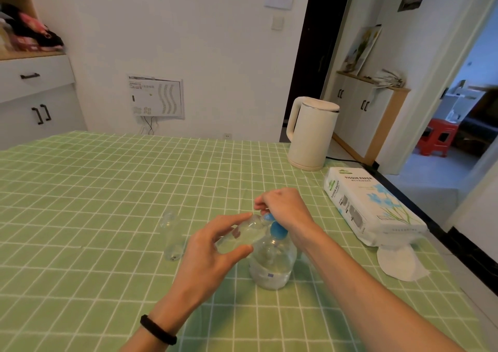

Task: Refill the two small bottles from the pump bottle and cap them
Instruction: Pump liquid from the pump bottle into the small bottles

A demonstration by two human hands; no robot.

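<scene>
Pump head (276, 229) partly hidden under right hand (280, 206), forearms (377, 297) cut by bottom edge, wall panel (155, 97) print unreadable

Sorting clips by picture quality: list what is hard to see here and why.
Head view: wide lens bows the doorway at the right; soft, even light, faint shadows; the held small bottle, the pump bottle and the standing small bottle are clear, blurred, washing into the green tablecloth.
</scene>
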